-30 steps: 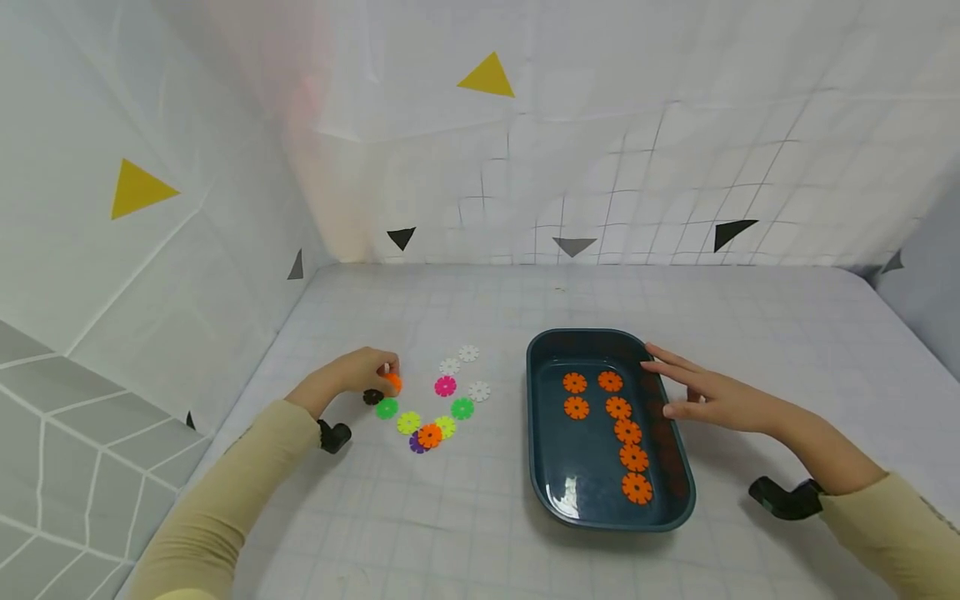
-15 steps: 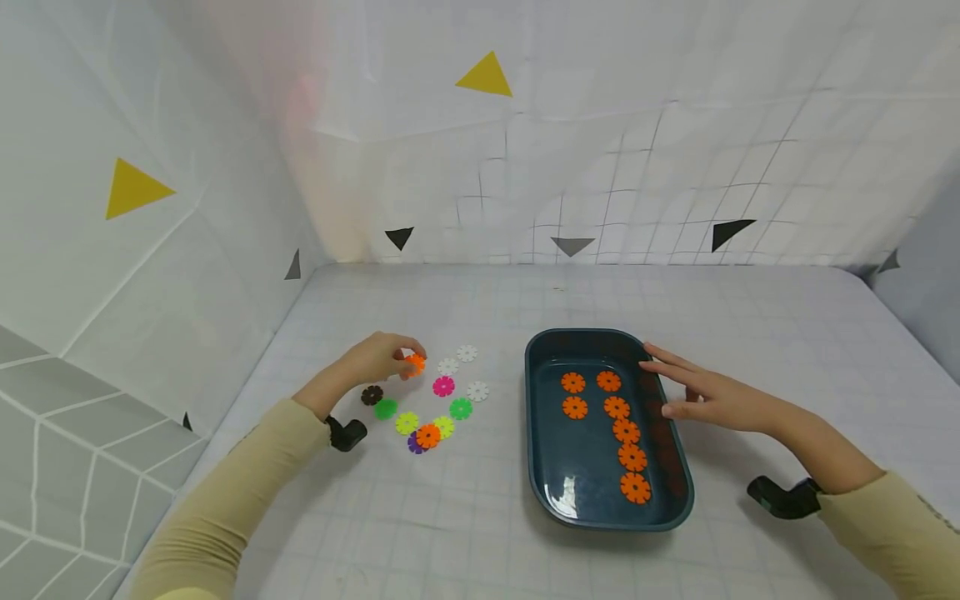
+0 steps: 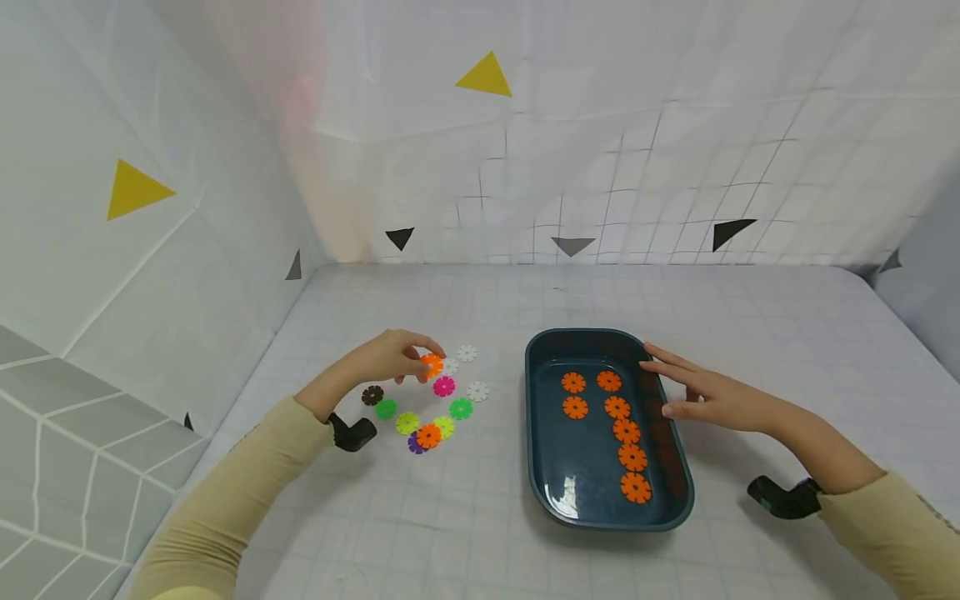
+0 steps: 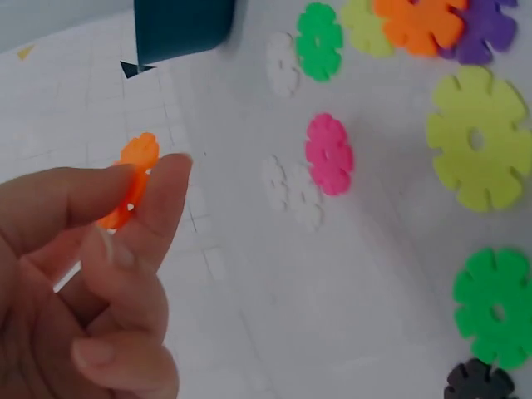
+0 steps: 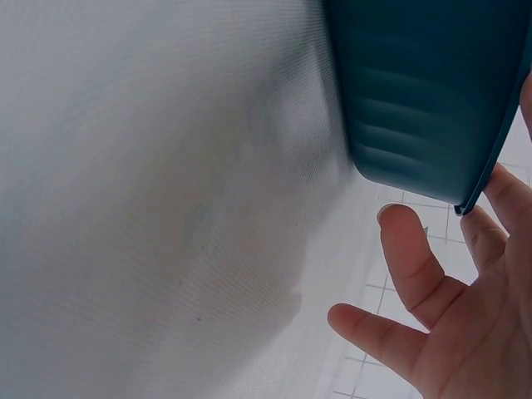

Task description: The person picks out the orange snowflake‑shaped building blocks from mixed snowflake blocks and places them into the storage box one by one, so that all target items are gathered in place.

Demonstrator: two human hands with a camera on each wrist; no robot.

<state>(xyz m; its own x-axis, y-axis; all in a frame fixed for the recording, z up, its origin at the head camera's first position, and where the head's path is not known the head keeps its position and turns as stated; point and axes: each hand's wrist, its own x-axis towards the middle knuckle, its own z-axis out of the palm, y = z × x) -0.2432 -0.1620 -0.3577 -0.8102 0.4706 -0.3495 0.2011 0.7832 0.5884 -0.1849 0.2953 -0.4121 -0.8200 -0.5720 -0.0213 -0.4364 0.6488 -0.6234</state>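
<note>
Between thumb and fingers my left hand (image 3: 394,356) pinches an orange notched disc (image 3: 431,365), held up over the loose discs on the table. In the left wrist view the same orange disc (image 4: 137,179) shows edge-on between the fingertips. My right hand (image 3: 712,396) rests its fingers on the right rim of a dark blue tray (image 3: 534,450). Inside the tray lie several orange discs (image 3: 632,457), some in a column along the right side. The right wrist view shows fingers (image 5: 407,258) spread at the tray's outer wall (image 5: 416,108).
Below the left hand lie a pink disc (image 3: 444,386), green discs (image 3: 461,408), yellow ones (image 3: 407,423) and white ones (image 3: 477,391). One orange disc (image 3: 428,436) overlaps a purple disc (image 3: 416,444). A dark brown disc (image 3: 372,395) lies nearest the left wrist.
My left hand has lifted the orange disc from beside the dark brown disc and carried it right, toward the white discs. My right hand and the tray have stayed put.
</note>
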